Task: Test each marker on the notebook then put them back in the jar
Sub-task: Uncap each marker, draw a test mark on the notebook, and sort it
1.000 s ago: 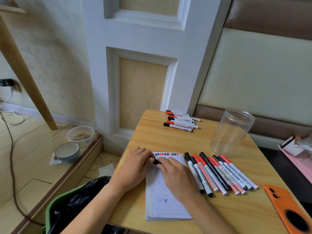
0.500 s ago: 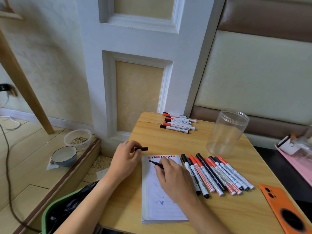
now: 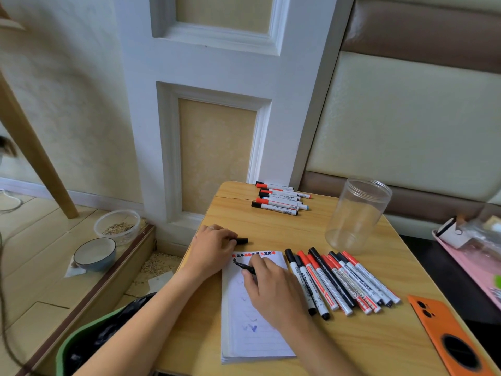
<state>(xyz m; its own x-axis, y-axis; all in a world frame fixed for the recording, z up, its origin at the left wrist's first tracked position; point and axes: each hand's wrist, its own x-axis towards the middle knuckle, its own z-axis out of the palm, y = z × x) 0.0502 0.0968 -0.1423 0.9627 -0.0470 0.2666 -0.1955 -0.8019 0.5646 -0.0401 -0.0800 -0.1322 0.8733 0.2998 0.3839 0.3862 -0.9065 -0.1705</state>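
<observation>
Wood table [image 3: 271,229]: marker test in progress, jar [image 3: 357,213] empty.
R hand [image 3: 273,289] pinches black marker [image 3: 245,266], tip on notebook [image 3: 252,337]; L hand [image 3: 214,251] grips cap [image 3: 242,241] (fingers curled). Next, prob: recap, drop in jar.

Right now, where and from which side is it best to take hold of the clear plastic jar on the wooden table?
Grip the clear plastic jar round its bare upright wall at mid height, coming from its near left side. It stands upright and empty, mouth open, so a side wrap probably holds it steady; the row of red and black markers lies just in front.
</observation>
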